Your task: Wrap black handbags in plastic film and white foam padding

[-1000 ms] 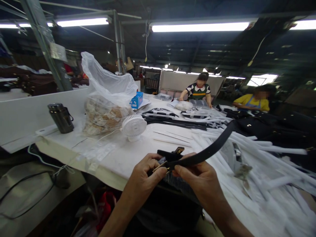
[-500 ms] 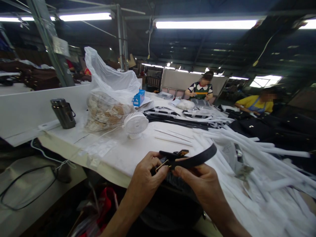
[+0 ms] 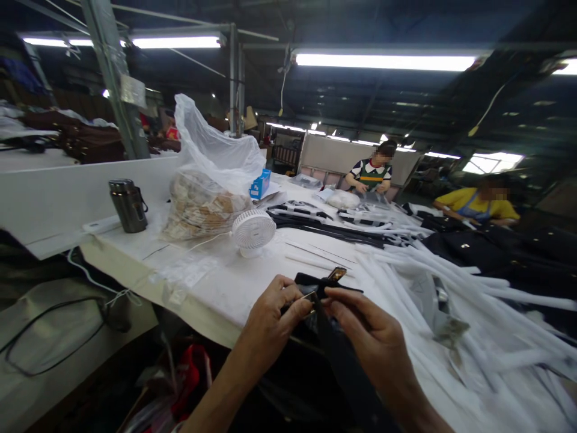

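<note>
Both my hands meet just above the near edge of the white table (image 3: 234,288). My left hand (image 3: 270,328) pinches a gold metal buckle (image 3: 336,275) and its black loop end. My right hand (image 3: 374,340) pinches the black strap (image 3: 342,367) right beside the buckle. The strap hangs down between my forearms toward my lap. Black material lies bunched under my hands.
A small white fan (image 3: 252,231), a plastic bag of tan pieces (image 3: 202,192), a dark flask (image 3: 128,205) and a blue box (image 3: 260,183) stand on the left. Long white strips (image 3: 451,282) cover the right. Two other people (image 3: 374,171) (image 3: 480,201) work at the far end.
The strap's free end, raised to the right a second ago, has swung down and now hangs between my forearms. My hands stay pinched at the buckle.
</note>
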Tool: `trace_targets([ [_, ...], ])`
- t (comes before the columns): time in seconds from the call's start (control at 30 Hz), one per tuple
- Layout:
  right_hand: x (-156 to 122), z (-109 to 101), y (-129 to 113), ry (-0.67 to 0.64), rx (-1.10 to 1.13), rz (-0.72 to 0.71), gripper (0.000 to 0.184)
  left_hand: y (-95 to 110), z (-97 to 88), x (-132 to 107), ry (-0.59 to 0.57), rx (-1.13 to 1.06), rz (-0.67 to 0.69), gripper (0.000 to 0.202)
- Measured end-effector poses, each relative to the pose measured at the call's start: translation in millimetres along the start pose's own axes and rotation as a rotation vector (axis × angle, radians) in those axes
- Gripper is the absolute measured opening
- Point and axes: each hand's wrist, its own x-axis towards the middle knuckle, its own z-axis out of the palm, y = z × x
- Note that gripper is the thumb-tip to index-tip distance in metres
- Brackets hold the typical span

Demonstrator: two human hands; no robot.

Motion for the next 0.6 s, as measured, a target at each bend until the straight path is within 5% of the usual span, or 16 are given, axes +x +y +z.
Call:
trace_targets([
  [0.07, 10, 3, -4, -0.021, 0.065, 0.06, 0.034, 1, -3.7, 2, -0.057, -0.079, -0.026, 0.035],
  [0.2, 24, 17, -16, -0.294, 0.094, 0.135, 0.046, 3, -12.5, 7, -0.226, -0.274, -0.103, 0.047],
  [0.33, 34, 14, -28, -0.43, 0.005, 0.104, 0.052, -5, -29.4, 9, -0.311, -0.342, -0.117, 0.049],
  [0.47, 44, -5, -33, -0.424, -0.002, 0.096, 0.051, -16, -50.9, 6, -0.316, -0.491, -0.095, 0.048],
  [0.6, 36, -8, -23, -0.488, -0.236, 0.107, 0.059, -19, -65.1, 1, -0.274, -0.569, -0.069, 0.047],
])
